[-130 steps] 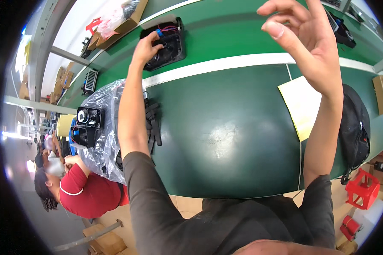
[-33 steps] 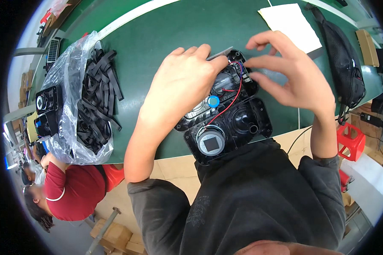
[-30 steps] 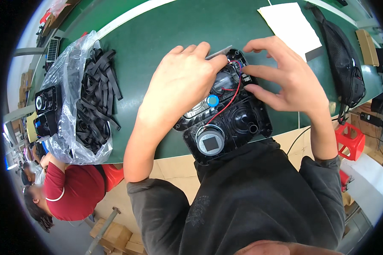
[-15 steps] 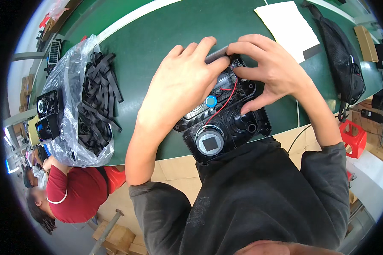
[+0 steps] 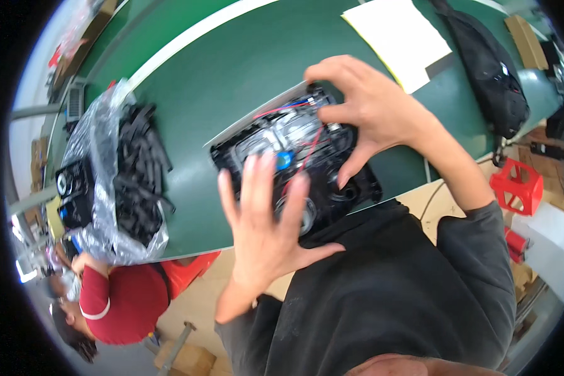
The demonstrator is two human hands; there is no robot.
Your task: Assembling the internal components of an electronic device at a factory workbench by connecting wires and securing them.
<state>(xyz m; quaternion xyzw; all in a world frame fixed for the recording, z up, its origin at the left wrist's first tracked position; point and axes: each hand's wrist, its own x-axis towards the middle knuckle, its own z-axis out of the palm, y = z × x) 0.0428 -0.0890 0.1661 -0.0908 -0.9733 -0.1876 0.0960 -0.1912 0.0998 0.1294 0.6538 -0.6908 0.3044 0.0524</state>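
A black plastic speaker housing [image 5: 339, 139] stands opened at the table's near edge, showing a clear-ribbed inside, red wires and a blue round capacitor [image 5: 284, 160]. My right hand [image 5: 373, 109] reaches over its right part, fingertips at the far rim and thumb near the front, holding it. A thin grey-edged panel runs along the far rim. My left hand [image 5: 263, 219] is blurred, its fingers spread over the housing's near left side with nothing held. Behind those fingers the round silver speaker driver [image 5: 306, 216] is partly hidden.
Left of the housing, a clear plastic bag [image 5: 100, 188] holds many black strips [image 5: 138, 169]. White paper [image 5: 398, 37] and a black bag [image 5: 485, 69] lie far right. A red stool [image 5: 517, 187] stands at right. A person in red [image 5: 131, 304] sits at left.
My left hand has left the far rim and drawn back toward me, fingers spreading. More of the housing's inside and the far panel now show. My right hand still spans the right part.
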